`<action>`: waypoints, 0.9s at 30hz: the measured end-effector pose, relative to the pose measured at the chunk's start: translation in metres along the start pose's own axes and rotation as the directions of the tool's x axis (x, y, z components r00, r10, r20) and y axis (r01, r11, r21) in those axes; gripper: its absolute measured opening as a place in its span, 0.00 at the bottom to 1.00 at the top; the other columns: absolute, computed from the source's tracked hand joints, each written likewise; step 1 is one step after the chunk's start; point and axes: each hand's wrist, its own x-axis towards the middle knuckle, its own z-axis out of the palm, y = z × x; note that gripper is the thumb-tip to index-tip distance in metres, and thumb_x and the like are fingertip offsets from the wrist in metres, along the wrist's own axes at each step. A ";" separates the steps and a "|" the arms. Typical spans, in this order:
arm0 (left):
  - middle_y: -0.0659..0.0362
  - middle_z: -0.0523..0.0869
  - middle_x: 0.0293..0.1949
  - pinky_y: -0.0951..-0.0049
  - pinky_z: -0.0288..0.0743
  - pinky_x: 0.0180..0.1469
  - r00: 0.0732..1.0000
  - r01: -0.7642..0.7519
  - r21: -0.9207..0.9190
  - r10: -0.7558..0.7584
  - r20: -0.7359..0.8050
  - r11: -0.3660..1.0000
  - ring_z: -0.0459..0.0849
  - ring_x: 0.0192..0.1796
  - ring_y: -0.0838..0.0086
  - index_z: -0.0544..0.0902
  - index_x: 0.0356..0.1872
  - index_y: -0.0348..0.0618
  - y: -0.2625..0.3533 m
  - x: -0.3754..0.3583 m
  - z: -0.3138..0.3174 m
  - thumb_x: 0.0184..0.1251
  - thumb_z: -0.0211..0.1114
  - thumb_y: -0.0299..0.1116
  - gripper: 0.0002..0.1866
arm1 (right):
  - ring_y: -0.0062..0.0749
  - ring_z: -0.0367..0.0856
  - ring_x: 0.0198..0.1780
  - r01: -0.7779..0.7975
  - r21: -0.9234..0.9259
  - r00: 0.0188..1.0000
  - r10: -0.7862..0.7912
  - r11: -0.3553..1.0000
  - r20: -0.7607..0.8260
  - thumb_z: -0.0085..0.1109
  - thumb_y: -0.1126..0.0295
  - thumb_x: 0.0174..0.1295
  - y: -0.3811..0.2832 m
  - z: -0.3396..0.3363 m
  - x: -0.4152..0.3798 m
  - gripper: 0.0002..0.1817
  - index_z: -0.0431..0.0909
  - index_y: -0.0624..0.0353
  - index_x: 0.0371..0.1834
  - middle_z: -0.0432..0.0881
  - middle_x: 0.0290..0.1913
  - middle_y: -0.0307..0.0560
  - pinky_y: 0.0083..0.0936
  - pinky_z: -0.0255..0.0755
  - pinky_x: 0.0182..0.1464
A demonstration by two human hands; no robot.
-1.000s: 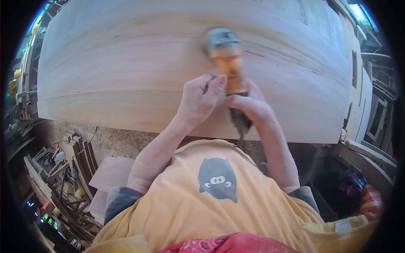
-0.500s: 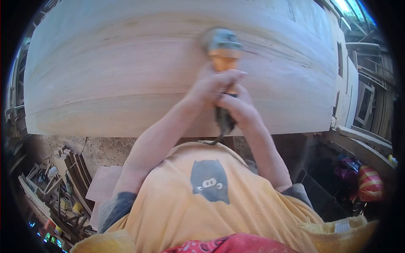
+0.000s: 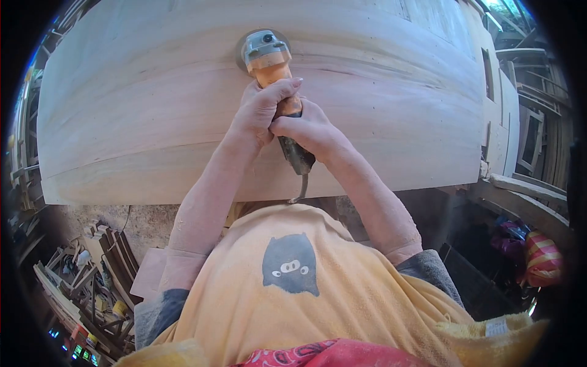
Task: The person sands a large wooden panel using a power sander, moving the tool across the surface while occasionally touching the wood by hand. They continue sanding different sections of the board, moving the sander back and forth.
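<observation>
An orange and grey angle grinder (image 3: 273,67) with a round disc lies against the pale wooden panel (image 3: 153,116), its head pointing away from me. My left hand (image 3: 260,109) wraps round the orange body just behind the metal head. Closer to me, my right hand (image 3: 309,127) grips the rear part, where orange meets black. From the black end (image 3: 298,156) a cord runs down to the panel's near edge, by my shirt. Both hands touch or nearly touch each other.
Wood offcuts (image 3: 110,251) and scrap pile up at the lower left. At the lower right lie a red and yellow striped bundle (image 3: 543,259) and dark bags. A wooden beam (image 3: 529,187) and frames (image 3: 532,137) stand at the right.
Both hands and the grinder have moved left across the panel and a little away from me. The grinder now tilts, with its head to the left. The grip looks the same.
</observation>
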 end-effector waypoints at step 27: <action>0.66 0.82 0.34 0.75 0.76 0.34 0.924 -0.002 0.288 -0.108 0.367 0.958 0.78 0.33 0.83 0.83 0.41 0.46 -0.083 0.068 0.114 0.70 0.75 0.44 0.14 | 0.26 0.82 0.27 -0.111 0.122 0.919 0.149 0.986 -0.365 0.67 0.64 0.57 0.019 -0.128 -0.068 0.20 0.78 0.64 0.48 0.81 0.32 0.41 0.28 0.81 0.27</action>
